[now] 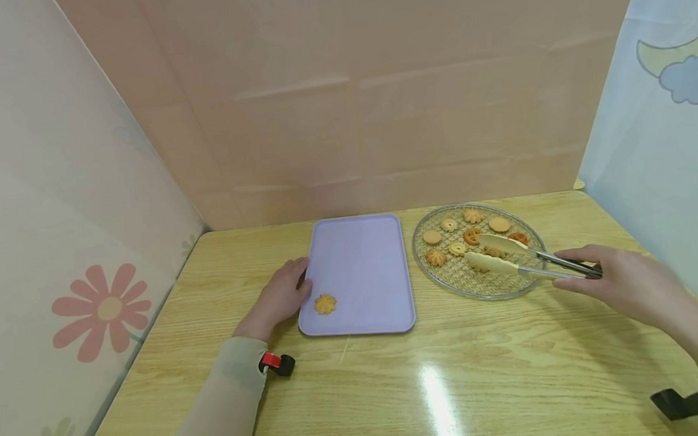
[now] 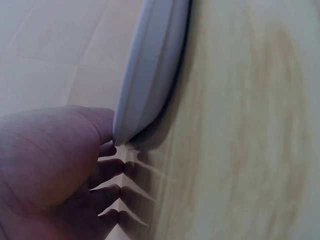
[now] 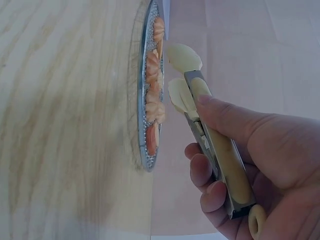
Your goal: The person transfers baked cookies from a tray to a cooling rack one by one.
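My left hand [image 1: 279, 295] holds the left rim of a lilac rectangular tray [image 1: 362, 243], which lies flat on the table. In the left wrist view, the thumb lies against the tray rim [image 2: 145, 80] and the other fingertips reach down by the table. One flower-shaped cookie [image 1: 325, 304] sits in the tray's near left corner. My right hand [image 1: 631, 282] grips metal tongs [image 3: 212, 140] with pale, scalloped tips. The tongs' tips are apart over several cookies [image 1: 436, 258] on a round, lattice-patterned plate [image 1: 465, 283]; whether they touch a cookie cannot be told.
A light wood table [image 1: 499, 368] carries both the tray and the plate, with a gap between them. A plain pinkish-brown panel [image 1: 343, 113] stands along the table's back edge. Patterned walls [image 1: 28, 195] close in the left and right sides.
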The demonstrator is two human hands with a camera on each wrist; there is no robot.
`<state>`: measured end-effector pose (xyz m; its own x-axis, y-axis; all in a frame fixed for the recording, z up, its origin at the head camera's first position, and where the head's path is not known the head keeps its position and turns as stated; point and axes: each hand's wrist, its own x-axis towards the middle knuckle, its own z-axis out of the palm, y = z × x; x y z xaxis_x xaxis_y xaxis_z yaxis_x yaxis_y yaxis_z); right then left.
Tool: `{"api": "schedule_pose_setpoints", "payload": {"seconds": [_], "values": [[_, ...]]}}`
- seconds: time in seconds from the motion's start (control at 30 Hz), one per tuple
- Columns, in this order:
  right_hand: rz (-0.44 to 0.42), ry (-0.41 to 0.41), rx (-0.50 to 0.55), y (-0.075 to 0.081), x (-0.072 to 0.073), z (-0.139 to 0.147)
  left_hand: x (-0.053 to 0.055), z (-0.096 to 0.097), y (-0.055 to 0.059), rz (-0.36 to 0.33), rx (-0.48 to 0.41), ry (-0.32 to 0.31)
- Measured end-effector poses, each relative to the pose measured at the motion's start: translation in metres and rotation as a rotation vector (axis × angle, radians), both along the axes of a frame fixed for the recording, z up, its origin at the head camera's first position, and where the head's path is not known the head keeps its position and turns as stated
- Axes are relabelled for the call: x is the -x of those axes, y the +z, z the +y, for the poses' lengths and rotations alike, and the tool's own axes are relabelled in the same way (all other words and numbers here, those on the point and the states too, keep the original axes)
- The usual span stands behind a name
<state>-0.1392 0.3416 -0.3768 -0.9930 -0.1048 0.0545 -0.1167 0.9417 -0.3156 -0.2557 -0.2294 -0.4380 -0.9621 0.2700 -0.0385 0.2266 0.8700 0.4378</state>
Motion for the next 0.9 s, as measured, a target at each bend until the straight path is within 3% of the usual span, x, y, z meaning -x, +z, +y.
{"api": "schedule_pose_setpoints", "payload": {"seconds": [0.47,0.9], "values": [[0.055,0.028,0.028,0.012,0.012,-0.023,0.001,0.0,-0.001,0.021,0.004,-0.01],[0.07,0.087,0.062,0.021,0.027,-0.061,0.0,0.0,-0.001,0.021,0.004,-0.011]]}}
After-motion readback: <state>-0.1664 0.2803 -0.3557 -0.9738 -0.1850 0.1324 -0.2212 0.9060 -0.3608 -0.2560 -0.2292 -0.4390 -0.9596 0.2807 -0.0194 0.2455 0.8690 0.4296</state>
